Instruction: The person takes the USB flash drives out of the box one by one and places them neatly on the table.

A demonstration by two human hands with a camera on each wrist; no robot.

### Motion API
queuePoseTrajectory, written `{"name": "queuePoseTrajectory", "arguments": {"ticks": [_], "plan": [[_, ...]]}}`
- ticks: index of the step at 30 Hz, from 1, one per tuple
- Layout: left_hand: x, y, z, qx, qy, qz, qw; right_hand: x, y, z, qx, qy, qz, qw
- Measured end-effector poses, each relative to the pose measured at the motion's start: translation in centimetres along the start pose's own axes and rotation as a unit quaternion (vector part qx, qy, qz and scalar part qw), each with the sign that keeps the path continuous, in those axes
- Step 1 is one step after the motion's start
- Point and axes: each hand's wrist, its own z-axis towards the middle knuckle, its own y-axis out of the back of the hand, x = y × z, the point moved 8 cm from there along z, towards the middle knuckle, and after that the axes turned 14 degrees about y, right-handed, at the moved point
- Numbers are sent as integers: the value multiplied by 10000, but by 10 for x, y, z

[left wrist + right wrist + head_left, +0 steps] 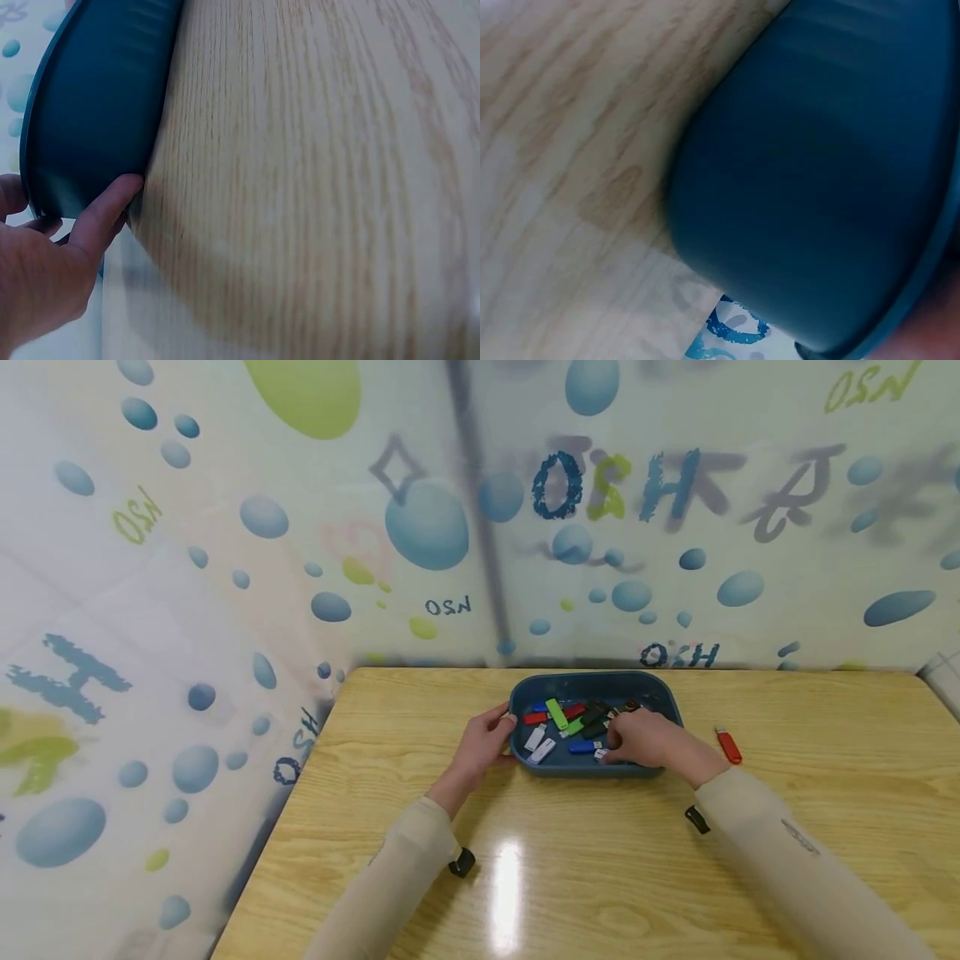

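A dark blue plastic bin (592, 771) stands on the wooden table, holding several USB flash drives in green, red, blue, black and white. My left hand (483, 743) grips the bin's left end, thumb at the rim and fingers against the outer wall. In the left wrist view, its fingers (112, 202) touch the bin wall low down near the table. My right hand (641, 739) reaches over the right side into the bin, fingers pointing down among the drives, close to a blue USB drive (585, 747). Whether it pinches one is hidden; the right wrist view mostly shows the bin's outer wall (810, 172).
A red USB drive (728, 746) lies on the table (600, 868) right of the bin. Black wrist straps show at both sleeves. A patterned curtain (420, 635) hangs behind the table's far edge, another sheet along the left.
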Motion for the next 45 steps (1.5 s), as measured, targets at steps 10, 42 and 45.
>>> {"name": "queuePoseTrajectory", "arguments": {"ticks": [10,42,45], "plan": [[1,0,0,14,-64,-34,10000,0,-3,8,242,187,-408,9987],[1,0,0,-64,-58,-34,10000,0,12,-2,-709,213,-6,9973],[1,0,0,-59,-54,-54,10000,-1,15,-5,-1005,199,98,9947]]}}
